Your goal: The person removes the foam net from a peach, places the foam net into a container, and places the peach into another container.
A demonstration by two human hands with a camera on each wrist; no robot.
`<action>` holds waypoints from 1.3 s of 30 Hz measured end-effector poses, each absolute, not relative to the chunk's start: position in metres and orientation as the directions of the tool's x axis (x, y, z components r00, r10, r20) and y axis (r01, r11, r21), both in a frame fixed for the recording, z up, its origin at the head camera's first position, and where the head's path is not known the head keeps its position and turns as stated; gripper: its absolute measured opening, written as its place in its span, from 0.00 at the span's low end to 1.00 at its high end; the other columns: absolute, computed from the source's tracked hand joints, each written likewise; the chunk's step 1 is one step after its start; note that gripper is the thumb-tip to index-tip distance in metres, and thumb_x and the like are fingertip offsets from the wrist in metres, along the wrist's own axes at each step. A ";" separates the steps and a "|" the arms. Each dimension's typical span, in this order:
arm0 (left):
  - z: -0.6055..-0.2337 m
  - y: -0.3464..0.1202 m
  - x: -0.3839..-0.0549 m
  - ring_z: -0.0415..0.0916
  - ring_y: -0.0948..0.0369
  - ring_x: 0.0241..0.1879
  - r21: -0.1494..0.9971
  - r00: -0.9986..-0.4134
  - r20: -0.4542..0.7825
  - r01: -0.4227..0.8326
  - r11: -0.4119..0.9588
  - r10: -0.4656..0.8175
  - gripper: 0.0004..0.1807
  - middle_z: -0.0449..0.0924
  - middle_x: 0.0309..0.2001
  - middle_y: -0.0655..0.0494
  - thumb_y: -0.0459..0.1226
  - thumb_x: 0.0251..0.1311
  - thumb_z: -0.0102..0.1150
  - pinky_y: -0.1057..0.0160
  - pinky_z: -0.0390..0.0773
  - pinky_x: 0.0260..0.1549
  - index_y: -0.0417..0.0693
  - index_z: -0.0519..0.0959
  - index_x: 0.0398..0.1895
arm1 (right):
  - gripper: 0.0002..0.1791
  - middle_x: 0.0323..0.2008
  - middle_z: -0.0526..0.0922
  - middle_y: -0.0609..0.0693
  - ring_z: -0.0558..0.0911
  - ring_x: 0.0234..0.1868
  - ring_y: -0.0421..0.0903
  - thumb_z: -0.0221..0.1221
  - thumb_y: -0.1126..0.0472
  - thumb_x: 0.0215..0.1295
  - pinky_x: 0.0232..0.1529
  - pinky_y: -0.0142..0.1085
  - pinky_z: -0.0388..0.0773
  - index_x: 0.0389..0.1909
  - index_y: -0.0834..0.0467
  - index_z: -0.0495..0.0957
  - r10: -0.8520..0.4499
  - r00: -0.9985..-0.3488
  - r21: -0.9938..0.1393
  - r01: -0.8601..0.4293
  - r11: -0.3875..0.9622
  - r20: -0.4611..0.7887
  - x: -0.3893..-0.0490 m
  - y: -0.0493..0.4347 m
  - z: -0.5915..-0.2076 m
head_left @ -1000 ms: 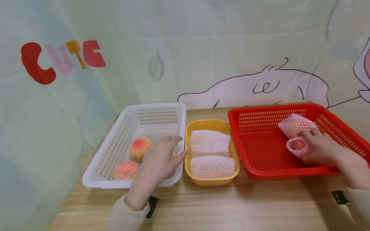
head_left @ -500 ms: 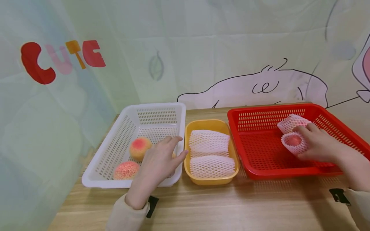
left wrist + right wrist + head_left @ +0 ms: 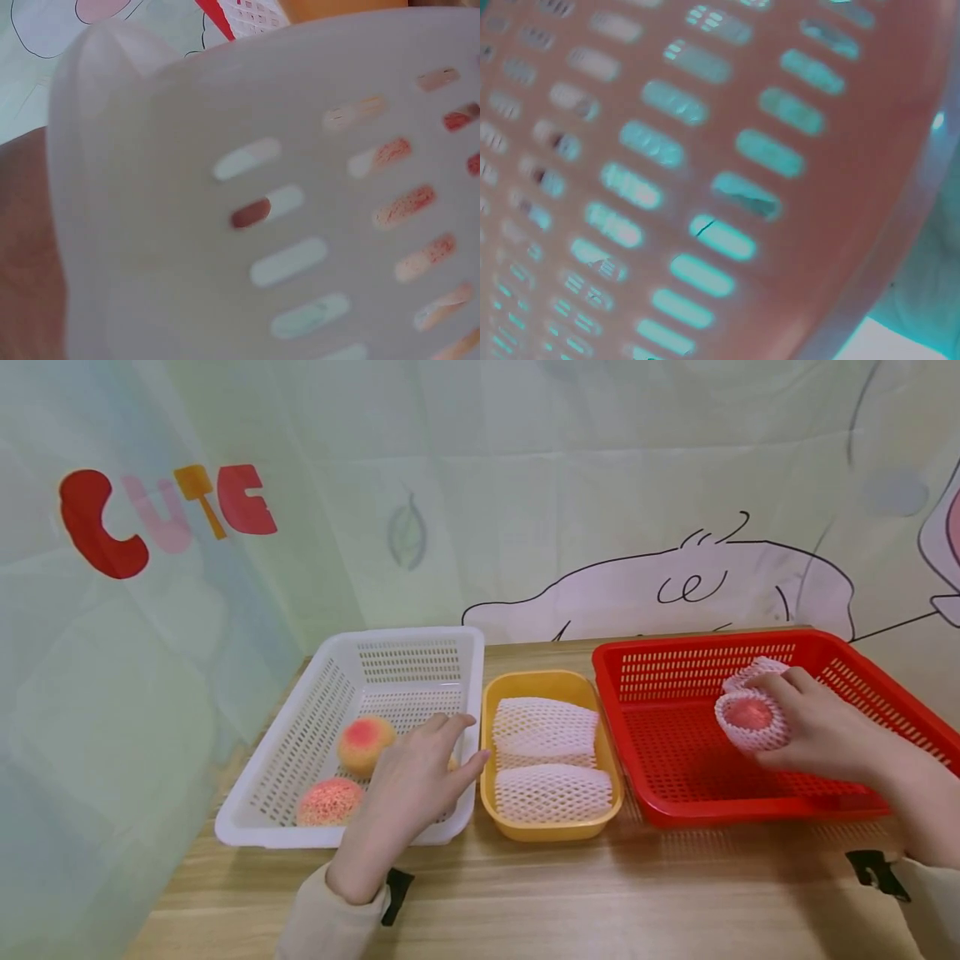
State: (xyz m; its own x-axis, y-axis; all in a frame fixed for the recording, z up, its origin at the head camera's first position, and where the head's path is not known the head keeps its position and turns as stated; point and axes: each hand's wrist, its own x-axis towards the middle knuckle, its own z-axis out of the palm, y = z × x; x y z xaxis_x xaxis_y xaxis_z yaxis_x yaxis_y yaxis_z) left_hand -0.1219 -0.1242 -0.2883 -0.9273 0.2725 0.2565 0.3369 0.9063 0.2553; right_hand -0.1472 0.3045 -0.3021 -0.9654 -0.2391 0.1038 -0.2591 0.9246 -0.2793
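In the head view my right hand (image 3: 817, 727) grips a pinkish peach (image 3: 748, 715) wrapped in a white foam net sleeve (image 3: 765, 739), held over the red basket (image 3: 663, 810). Partly hidden behind that hand, another foam net (image 3: 753, 672) lies in the same basket. My left hand (image 3: 416, 768) hangs over the right side of the white basket (image 3: 247, 814), thumb and fingers spread, nothing held. Two peaches show in the white basket: a yellow one with a red blush (image 3: 365, 747) and a speckled pink one (image 3: 330, 802). Behind the left hand a yellowish bit of another fruit peeks out.
Between the baskets stands a yellow tray (image 3: 551, 833) with white foam nets (image 3: 546, 727) lying in it. All three containers sit on a wooden table (image 3: 525, 902) against a printed cloth backdrop (image 3: 525, 510). Basket walls fill both wrist views.
My right hand has moved left and slightly up with the netted peach, turning its open end more toward the camera. My left hand has stayed still.
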 end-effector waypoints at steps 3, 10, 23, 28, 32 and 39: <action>-0.288 -0.124 -0.122 0.71 0.59 0.26 0.255 -0.929 0.253 0.333 0.908 0.269 0.24 0.82 0.41 0.52 0.50 0.60 0.60 0.67 0.66 0.19 0.50 0.77 0.56 | 0.53 0.57 0.64 0.65 0.71 0.49 0.62 0.78 0.52 0.35 0.33 0.52 0.82 0.64 0.54 0.60 -0.254 -0.957 -0.314 -0.285 0.906 0.137 -0.145 0.299 -0.300; -0.288 -0.125 -0.122 0.71 0.59 0.27 0.254 -0.927 0.260 0.337 0.907 0.271 0.23 0.82 0.41 0.52 0.50 0.60 0.60 0.66 0.67 0.20 0.50 0.78 0.56 | 0.53 0.57 0.64 0.63 0.70 0.51 0.61 0.79 0.52 0.33 0.31 0.51 0.83 0.63 0.52 0.61 -0.266 -0.949 -0.349 -0.311 0.884 0.171 -0.141 0.290 -0.295; -0.290 -0.124 -0.122 0.73 0.60 0.28 0.251 -0.915 0.281 0.360 0.899 0.289 0.23 0.82 0.41 0.52 0.49 0.60 0.61 0.66 0.69 0.22 0.49 0.78 0.55 | 0.50 0.51 0.72 0.53 0.69 0.50 0.52 0.80 0.56 0.31 0.32 0.41 0.77 0.61 0.52 0.65 -0.277 -0.912 -0.313 -0.369 0.875 0.302 -0.138 0.272 -0.291; -0.291 -0.124 -0.122 0.72 0.60 0.27 0.248 -0.910 0.294 0.369 0.896 0.293 0.22 0.82 0.39 0.52 0.49 0.59 0.61 0.65 0.68 0.21 0.49 0.78 0.54 | 0.51 0.53 0.71 0.53 0.69 0.50 0.50 0.79 0.55 0.32 0.32 0.38 0.76 0.63 0.51 0.64 -0.299 -0.897 -0.313 -0.401 0.861 0.327 -0.138 0.262 -0.289; -0.291 -0.124 -0.122 0.72 0.60 0.28 0.249 -0.913 0.288 0.364 0.897 0.290 0.22 0.82 0.40 0.52 0.49 0.60 0.60 0.65 0.69 0.22 0.50 0.78 0.54 | 0.51 0.54 0.70 0.52 0.69 0.51 0.49 0.79 0.55 0.35 0.34 0.39 0.79 0.63 0.50 0.63 -0.285 -0.904 -0.362 -0.393 0.845 0.317 -0.137 0.252 -0.289; -0.290 -0.124 -0.121 0.72 0.60 0.28 0.254 -0.917 0.278 0.357 0.899 0.286 0.22 0.82 0.40 0.52 0.50 0.60 0.60 0.66 0.68 0.21 0.50 0.78 0.55 | 0.51 0.57 0.70 0.52 0.69 0.53 0.49 0.78 0.55 0.36 0.40 0.53 0.81 0.64 0.49 0.63 -0.290 -0.885 -0.394 -0.428 0.813 0.363 -0.136 0.239 -0.292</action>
State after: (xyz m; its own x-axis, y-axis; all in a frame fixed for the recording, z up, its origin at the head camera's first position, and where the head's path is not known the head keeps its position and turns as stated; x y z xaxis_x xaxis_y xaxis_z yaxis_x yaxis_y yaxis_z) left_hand -0.1212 -0.1236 -0.2903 -0.9170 0.2860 0.2780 0.3574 0.8987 0.2542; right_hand -0.1362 0.2387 -0.2924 -0.8852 -0.2903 0.3634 -0.4284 0.8132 -0.3939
